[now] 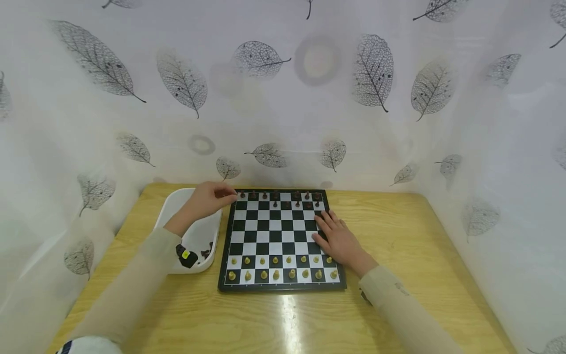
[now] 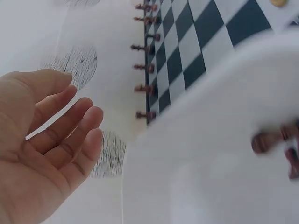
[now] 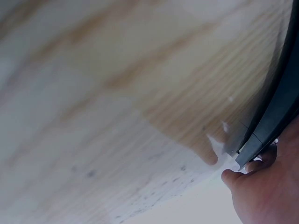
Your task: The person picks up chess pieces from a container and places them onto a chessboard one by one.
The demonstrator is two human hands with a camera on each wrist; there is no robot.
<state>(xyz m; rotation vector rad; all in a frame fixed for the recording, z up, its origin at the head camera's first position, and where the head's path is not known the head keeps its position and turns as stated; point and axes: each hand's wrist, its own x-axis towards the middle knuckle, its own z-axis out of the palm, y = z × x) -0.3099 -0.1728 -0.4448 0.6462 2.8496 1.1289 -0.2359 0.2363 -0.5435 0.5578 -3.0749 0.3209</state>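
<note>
My left hand [image 1: 208,200] hovers above the white tray's far right side, near the chessboard's far left corner. In the left wrist view its fingers [image 2: 70,140] are loosely bent and hold nothing. My right hand [image 1: 342,242] rests with spread fingers on the right edge of the chessboard [image 1: 268,226]. Dark reddish chess pieces [image 1: 264,195] line the board's far side, with a gap in the back row; a shorter row of dark pawns [image 1: 297,204] stands before them. Yellowish pieces [image 1: 276,274] and pawns [image 1: 275,259] fill the two near rows.
The white tray [image 1: 164,211] stands left of the board, with a few dark pieces [image 1: 206,253] lying in its near end. A leaf-patterned curtain [image 1: 309,123] hangs behind and on both sides of the wooden table [image 1: 389,221].
</note>
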